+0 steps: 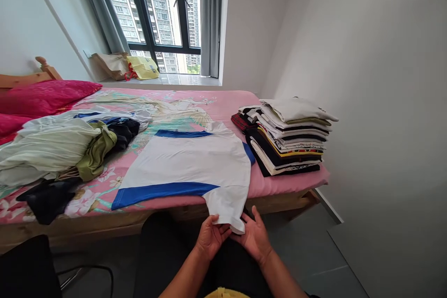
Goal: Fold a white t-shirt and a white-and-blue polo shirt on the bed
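Observation:
A white T-shirt (190, 160) with blue bands lies spread flat on the pink bed sheet (226, 102). One white sleeve hangs over the near bed edge. My left hand (210, 235) pinches that sleeve's hem from the left. My right hand (254, 237) grips the same hem from the right, fingers closed under the cloth. Both hands are below the mattress edge, close together.
A tall stack of folded shirts (288, 135) sits at the bed's right end. A loose heap of unfolded clothes (59, 149) covers the left side. Red pillows (42, 95) lie at the far left. Bags (141, 67) rest on the windowsill. A wall runs along the right.

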A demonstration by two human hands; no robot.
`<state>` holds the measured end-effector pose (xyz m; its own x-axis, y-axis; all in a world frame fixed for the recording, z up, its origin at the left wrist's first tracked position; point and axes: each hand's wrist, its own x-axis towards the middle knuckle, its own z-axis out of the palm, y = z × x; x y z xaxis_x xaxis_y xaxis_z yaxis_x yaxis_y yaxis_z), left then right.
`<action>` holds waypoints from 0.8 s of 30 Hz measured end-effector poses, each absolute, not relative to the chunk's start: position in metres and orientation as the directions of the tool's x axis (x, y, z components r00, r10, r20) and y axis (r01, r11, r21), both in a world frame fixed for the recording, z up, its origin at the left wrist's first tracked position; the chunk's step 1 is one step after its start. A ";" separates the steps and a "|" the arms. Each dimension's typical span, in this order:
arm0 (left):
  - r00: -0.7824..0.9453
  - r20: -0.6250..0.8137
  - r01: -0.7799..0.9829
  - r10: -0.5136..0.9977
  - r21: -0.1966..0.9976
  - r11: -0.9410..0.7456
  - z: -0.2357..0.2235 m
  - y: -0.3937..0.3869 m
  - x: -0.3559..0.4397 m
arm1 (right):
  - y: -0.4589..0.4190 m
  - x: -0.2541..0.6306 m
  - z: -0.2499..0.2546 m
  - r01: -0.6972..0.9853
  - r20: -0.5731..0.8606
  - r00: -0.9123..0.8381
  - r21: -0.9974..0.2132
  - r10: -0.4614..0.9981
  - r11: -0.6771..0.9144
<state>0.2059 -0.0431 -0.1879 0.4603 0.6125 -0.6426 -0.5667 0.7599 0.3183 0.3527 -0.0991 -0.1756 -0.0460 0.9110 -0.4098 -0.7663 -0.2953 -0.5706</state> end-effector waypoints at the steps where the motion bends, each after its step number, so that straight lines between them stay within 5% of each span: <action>1: 0.454 -0.635 -0.561 0.625 0.342 0.754 -0.189 -0.043 0.204 | -0.097 0.352 -0.175 -0.788 -0.423 -0.108 -0.515 0.899 -0.337; 5: 0.386 -0.618 -0.538 0.684 0.451 0.712 -0.194 -0.041 0.195 | -0.095 0.347 -0.184 -0.798 -0.548 0.048 -0.524 0.835 -0.298; 13: 0.369 -0.615 -0.542 0.697 0.467 0.699 -0.194 -0.031 0.192 | -0.096 0.340 -0.195 -0.765 -0.525 0.278 -0.627 0.804 -0.145; 19: 0.388 -0.541 -0.553 0.746 0.511 0.658 -0.190 -0.033 0.193 | -0.098 0.341 -0.188 -0.711 -0.496 0.098 -0.641 0.863 -0.288; 24: 0.401 -0.595 -0.552 0.697 0.450 0.702 -0.194 -0.033 0.188 | -0.098 0.339 -0.194 -0.768 -0.465 0.152 -0.611 0.872 -0.192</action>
